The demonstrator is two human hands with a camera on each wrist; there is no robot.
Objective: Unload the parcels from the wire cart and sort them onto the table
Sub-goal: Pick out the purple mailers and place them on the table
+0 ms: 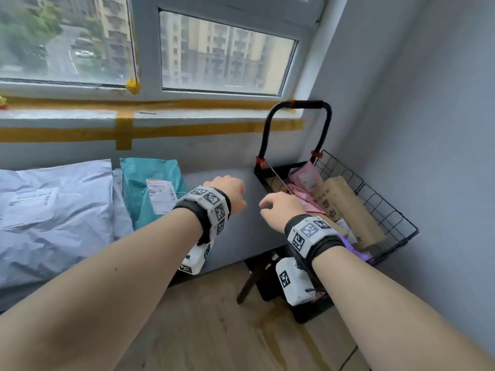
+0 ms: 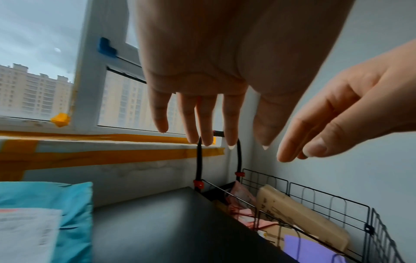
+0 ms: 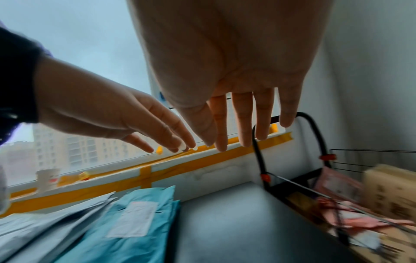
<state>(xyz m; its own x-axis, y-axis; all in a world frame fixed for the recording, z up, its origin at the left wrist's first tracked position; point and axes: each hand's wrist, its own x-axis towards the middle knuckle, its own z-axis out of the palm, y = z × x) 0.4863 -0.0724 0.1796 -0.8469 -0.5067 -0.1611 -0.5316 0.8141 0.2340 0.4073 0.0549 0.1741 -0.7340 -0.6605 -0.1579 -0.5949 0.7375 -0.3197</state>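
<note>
The black wire cart (image 1: 385, 210) stands in the right corner beside the dark table (image 1: 222, 236). It holds a pink mailer (image 1: 308, 178), a long tan parcel (image 1: 348, 210) and more parcels underneath. On the table lie a teal mailer (image 1: 144, 188) and a pale grey mailer (image 1: 53, 210). My left hand (image 1: 230, 192) hovers over the table's right end, fingers straight and empty. My right hand (image 1: 281, 207) hangs over the cart's near-left edge, also empty. In the wrist views both hands (image 2: 202, 113) (image 3: 245, 121) show spread fingers with nothing in them.
The cart's black handle (image 1: 294, 105) rises against the window sill with yellow tape (image 1: 160, 129). A grey wall (image 1: 428, 129) closes in the cart on the right. Wooden floor (image 1: 214, 330) lies below. A paper cup (image 3: 48, 178) stands on the sill at left.
</note>
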